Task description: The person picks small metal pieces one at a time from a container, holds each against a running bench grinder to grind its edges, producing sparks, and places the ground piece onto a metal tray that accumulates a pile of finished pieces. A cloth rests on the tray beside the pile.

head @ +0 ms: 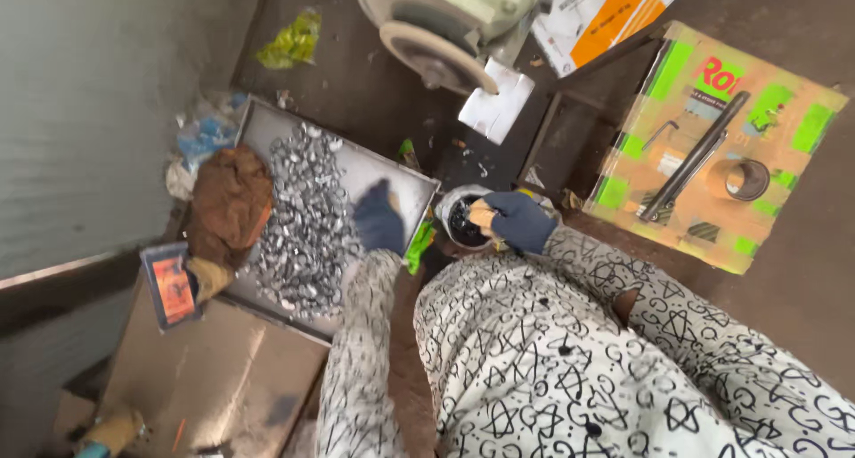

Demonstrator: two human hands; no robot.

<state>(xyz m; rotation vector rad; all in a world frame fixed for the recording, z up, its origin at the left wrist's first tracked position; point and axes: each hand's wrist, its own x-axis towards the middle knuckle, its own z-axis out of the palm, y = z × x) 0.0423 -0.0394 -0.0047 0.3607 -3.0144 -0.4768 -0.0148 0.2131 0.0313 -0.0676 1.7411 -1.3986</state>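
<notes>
Silvery metal pieces lie heaped in a shallow grey metal tray on the floor, left of the seated person in the white patterned sleeves. Dark-gloved, the left hand hovers over the tray's right part, just beside the heap — whether its fingers are closed on a piece I cannot tell. Over to the right the gloved right hand clasps the rim of a small round container with dark contents, close beside the tray's right corner. By my judgement the work goes best if the container is held steady and kept near the tray, and only a few pieces are picked at a time — so none scatter onto the littered floor.
</notes>
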